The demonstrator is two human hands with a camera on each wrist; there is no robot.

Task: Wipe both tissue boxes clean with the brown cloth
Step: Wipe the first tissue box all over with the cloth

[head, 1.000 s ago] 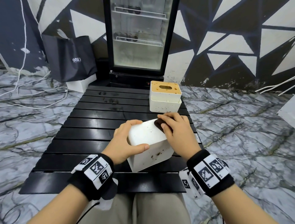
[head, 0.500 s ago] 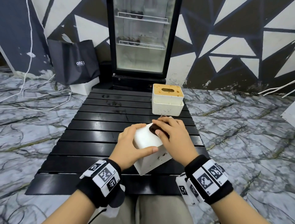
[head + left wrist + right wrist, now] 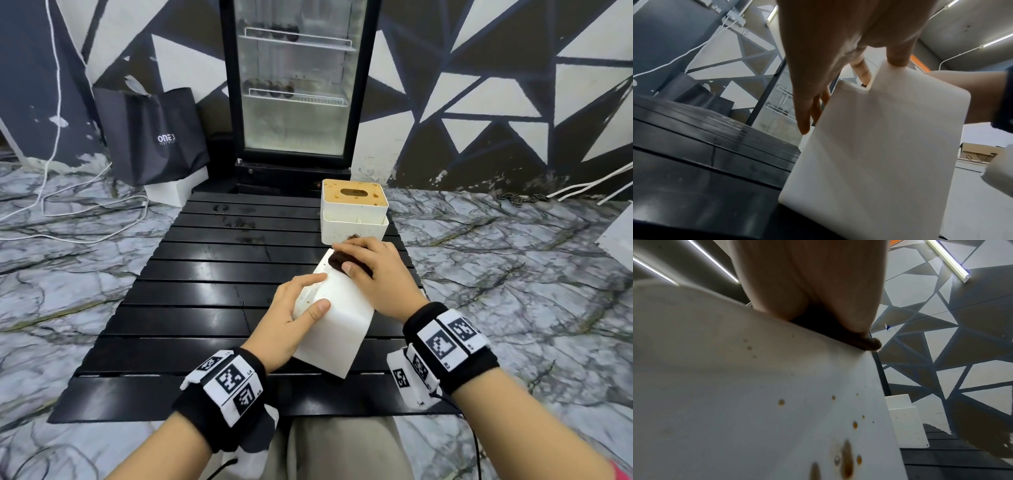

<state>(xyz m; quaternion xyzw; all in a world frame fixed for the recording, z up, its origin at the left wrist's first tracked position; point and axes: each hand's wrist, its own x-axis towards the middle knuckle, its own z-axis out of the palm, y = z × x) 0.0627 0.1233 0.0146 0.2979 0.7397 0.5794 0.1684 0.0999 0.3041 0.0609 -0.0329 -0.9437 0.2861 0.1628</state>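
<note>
- Gripped tilted near tissue box on black slatted table with left hand, thumb on top.
- Pressed brown cloth onto its far end under curled right hand.
- Risked skidding the propped box if rubbed too hard.

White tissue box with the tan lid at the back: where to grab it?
Grip the wider lower part of the white tissue box with the tan lid across its left and right walls, from above. It stands upright, both walls free; the upper part looks nested and might lift off.
</note>
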